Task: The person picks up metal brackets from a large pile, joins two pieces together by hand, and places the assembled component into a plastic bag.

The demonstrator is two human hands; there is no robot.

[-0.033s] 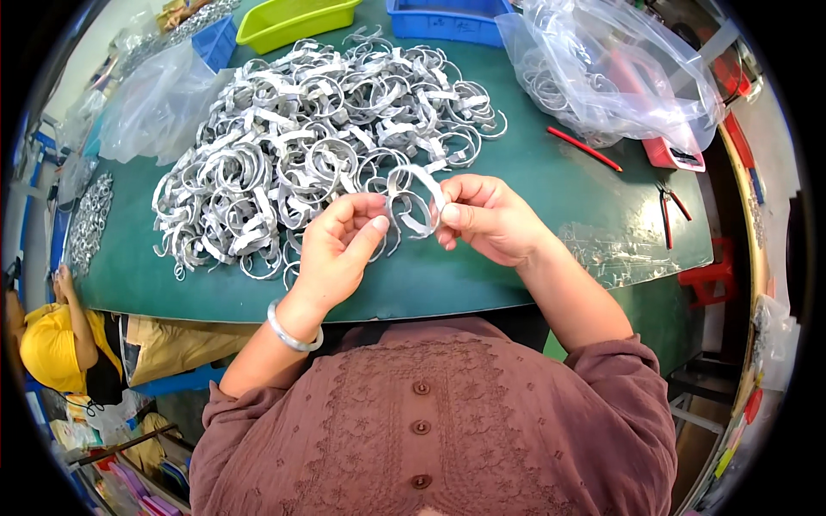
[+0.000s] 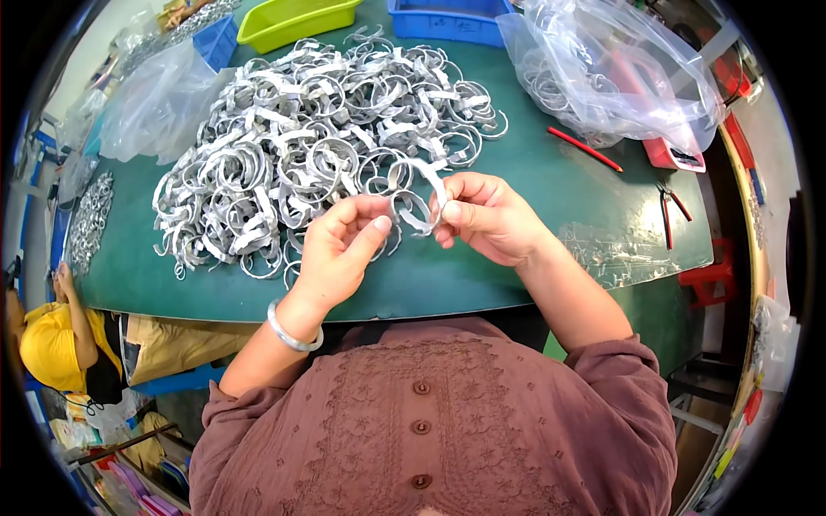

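Note:
A silvery-grey, open-ended bangle (image 2: 432, 179) is pinched between the thumb and fingers of my right hand (image 2: 490, 219). Close against it hangs another curved grey band (image 2: 411, 209); whether the two are joined or only overlap, I cannot tell. My left hand (image 2: 346, 245) has its thumb and index finger closed at the left edge of these bands, where the contact is partly hidden. Right behind both hands lies a big heap of similar grey metal bangles (image 2: 292, 138) on the green table (image 2: 430, 292).
Beyond the heap stand a lime-green tray (image 2: 292, 24) and a blue tray (image 2: 452, 26). Clear plastic bags (image 2: 159, 103) flank the heap, the right bag (image 2: 602, 77) holding more rings. A red pencil (image 2: 585, 150) and red-handled pliers (image 2: 671, 211) lie right. A person in yellow (image 2: 60, 344) is far left.
The bands between my hands have turned and tilted slightly. Both hands stay in nearly the same place.

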